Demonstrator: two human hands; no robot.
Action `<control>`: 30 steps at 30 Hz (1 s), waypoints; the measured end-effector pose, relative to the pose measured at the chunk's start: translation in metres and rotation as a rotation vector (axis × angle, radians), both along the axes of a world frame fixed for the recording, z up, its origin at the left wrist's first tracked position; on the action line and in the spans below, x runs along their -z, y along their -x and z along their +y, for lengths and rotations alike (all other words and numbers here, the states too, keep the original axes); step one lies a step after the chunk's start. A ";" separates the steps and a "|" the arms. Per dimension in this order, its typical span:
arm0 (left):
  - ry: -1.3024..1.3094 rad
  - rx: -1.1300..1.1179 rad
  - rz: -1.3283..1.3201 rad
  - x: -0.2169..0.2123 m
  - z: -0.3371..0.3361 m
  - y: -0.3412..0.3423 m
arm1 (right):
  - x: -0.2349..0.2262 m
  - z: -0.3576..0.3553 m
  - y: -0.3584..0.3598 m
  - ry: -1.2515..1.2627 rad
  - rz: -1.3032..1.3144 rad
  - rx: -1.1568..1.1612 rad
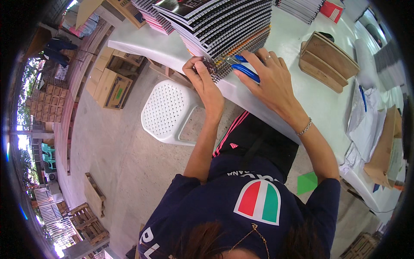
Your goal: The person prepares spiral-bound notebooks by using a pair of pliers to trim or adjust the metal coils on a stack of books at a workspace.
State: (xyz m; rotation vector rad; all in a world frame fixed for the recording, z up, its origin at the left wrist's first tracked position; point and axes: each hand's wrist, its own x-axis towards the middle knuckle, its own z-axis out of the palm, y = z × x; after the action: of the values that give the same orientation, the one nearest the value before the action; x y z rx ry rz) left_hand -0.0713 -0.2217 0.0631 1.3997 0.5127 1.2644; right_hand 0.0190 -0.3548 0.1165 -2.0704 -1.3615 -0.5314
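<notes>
Steadily, a person's right hand (276,82) grips a pair of blue-handled pliers (246,73), its fingers wrapped around the handles and the metal nose directed at a tall stack of spiral-bound books (230,26). The left hand (206,86) rests its bent fingers against the near lower corner of the pile; whether they pinch one of the bindings cannot be told.

The stack stands near the table's edge, its spines fanned in slightly curving tiers. A glossy black cover tops it, and dark wire coils alternate with pale bands of paper below — with a strip of yellow-orange showing toward the bottom. The pliers pair smooth, curved blue grips with a short, bright steel head. Pink-edged books (159,28) sit just beside the pile on its left.

The white tabletop (286,41) has a smooth sheen and also bears a wooden block with stepped ledges (325,64), a red-and-white packet (332,11), crumpled white wrapping (366,114) and an open cardboard box (388,144). A white plastic stool (168,108), its seat pierced with small holes, stands on the grey concrete floor (129,155) beside the person, who wears a navy shirt (207,200) and black trousers with pink stripes (263,144). Brown cartons (114,88), slatted wooden pallets (89,222) and green chairs (48,155) line the left side of the room — daylight glaring beyond them.
</notes>
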 end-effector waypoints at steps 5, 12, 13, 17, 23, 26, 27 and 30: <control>-0.036 0.050 -0.047 -0.006 -0.012 0.001 | 0.008 0.004 -0.003 -0.003 0.008 -0.013; -0.128 0.056 0.057 0.003 -0.005 0.006 | 0.013 0.013 -0.003 0.013 0.020 -0.047; -0.127 0.047 0.053 0.004 -0.005 0.005 | 0.015 0.013 -0.002 0.011 0.050 -0.049; -0.089 0.000 0.041 0.003 -0.004 0.006 | 0.011 0.005 0.001 0.053 0.173 -0.022; -0.021 0.051 -0.097 0.003 -0.011 0.001 | 0.018 0.005 -0.004 -0.030 -0.013 -0.016; -0.060 0.095 -0.045 0.007 -0.009 0.005 | 0.015 0.009 -0.002 -0.004 -0.001 -0.015; -0.068 0.108 -0.012 0.009 -0.007 0.005 | 0.015 0.009 -0.003 -0.014 -0.011 -0.016; -0.100 0.078 -0.004 0.014 -0.004 0.003 | 0.015 0.009 -0.003 -0.034 -0.033 -0.016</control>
State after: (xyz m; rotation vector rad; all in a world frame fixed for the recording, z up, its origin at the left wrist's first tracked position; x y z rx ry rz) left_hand -0.0742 -0.2259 0.0487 1.4863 0.3932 1.2441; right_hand 0.0222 -0.3455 0.1015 -2.0307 -1.3777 -0.5806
